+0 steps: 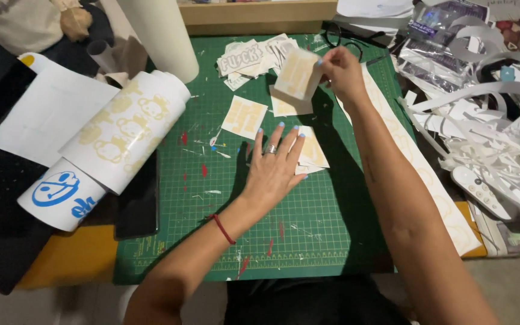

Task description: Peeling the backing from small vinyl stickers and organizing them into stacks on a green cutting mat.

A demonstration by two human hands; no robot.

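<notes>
While pinched by the right hand [339, 72], the sticker [297, 73] shows pale cream — rectangular.

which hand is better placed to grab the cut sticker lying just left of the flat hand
Left. The left hand lies flat on the green cutting mat, right beside that loose sticker. The right hand is raised farther back, already holding another sticker.

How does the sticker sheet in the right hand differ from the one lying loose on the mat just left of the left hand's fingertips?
The held sticker sheet is lifted off the green cutting mat, pinched at its edge by the right hand; the loose sticker sheet lies flat on the mat, untouched, left of the left hand. The held one curls slightly; the loose one looks flat. Both are small white rectangles with pale yellow designs.
</notes>
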